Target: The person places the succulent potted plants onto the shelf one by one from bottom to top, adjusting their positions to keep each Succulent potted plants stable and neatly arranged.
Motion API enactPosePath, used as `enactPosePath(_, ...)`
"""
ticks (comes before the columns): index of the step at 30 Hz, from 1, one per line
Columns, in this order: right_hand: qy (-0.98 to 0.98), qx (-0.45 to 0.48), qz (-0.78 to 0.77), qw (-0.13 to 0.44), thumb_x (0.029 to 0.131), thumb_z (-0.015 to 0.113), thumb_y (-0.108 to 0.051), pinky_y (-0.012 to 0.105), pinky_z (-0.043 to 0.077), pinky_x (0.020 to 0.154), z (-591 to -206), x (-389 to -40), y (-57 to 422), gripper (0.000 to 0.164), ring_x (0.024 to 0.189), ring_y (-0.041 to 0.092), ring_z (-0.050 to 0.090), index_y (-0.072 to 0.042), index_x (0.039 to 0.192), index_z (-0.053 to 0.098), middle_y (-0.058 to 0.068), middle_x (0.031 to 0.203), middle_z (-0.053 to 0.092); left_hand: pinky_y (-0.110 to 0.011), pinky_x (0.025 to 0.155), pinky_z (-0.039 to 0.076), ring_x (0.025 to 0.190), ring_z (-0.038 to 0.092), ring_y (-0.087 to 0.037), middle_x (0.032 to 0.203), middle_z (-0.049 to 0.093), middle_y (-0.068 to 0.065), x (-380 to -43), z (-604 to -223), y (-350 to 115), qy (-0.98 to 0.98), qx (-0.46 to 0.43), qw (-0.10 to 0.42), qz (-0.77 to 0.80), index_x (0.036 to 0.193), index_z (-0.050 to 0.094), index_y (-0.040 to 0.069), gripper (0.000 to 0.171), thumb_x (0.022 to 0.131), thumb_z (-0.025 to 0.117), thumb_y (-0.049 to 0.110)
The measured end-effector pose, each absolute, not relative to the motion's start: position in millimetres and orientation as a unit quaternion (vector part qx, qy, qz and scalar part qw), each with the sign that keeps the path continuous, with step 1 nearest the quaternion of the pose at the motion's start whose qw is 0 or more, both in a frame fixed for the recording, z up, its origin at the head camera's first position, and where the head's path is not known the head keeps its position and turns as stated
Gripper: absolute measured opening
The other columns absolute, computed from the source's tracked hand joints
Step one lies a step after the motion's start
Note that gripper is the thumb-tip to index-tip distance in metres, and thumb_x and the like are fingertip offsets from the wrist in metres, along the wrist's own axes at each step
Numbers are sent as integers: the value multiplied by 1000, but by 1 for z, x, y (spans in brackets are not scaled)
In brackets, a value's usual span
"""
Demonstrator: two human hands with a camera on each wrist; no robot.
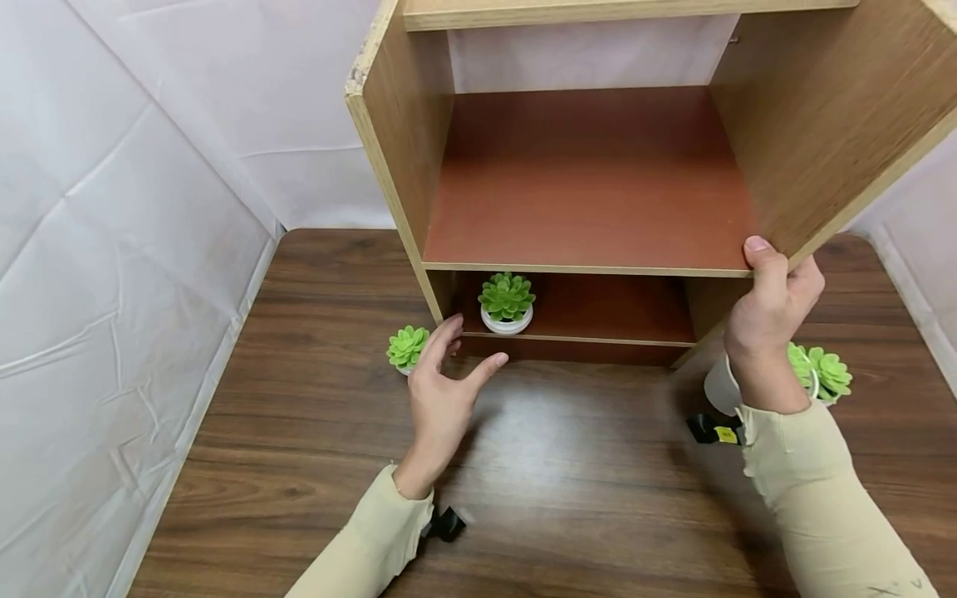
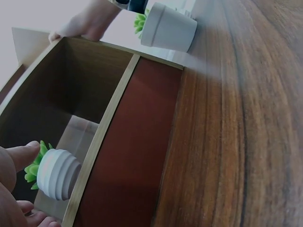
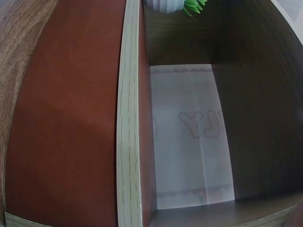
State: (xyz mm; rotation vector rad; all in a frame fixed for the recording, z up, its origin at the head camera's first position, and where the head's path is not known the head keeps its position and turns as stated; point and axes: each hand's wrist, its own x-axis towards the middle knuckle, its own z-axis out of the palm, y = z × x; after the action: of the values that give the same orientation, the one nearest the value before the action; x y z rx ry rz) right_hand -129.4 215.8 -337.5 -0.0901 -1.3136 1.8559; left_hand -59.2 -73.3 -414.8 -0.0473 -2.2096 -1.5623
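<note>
While the upright cabinet [image 1: 837,124] faces the person [image 1: 822,498], right fingers [image 1: 807,284] grip it, left fingers [image 1: 438,347] spread empty.

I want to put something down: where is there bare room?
The middle shelf is bare between its side panels, save for the right hand at one corner. The lower shelf is free right of its plant. The wooden surface is bare between the sleeves. Crowded: by the right sleeve, with potted plants, and by the left hand, beside another plant.
</note>
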Motion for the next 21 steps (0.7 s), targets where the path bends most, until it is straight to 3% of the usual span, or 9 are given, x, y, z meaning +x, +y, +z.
enactPosePath(5,-539,-25,727,424,78,51,1,28,41,70,-339,-129,215,17,72,23,56,10,82,65,16,76,62,-35,85,43,100,54,-12,123,55,1,-59,-417,-76,-796,-20,219,-564,121,59,11,61,68,81,32)
enactPosePath(13,-528,-27,735,424,78,51,2,28,41,69,-338,-128,215,16,71,23,56,11,82,65,17,75,62,-28,85,42,97,55,-12,120,57,3,-57,-417,-79,-792,-14,223,-568,119,61,13,58,68,81,32)
enactPosePath(21,-522,-32,742,420,78,51,2,28,41,70,-337,-130,213,16,72,23,56,10,81,65,16,75,61,-36,85,42,96,54,-18,109,60,6,-54,-418,-84,-794,1,227,-564,117,61,19,54,68,80,35)
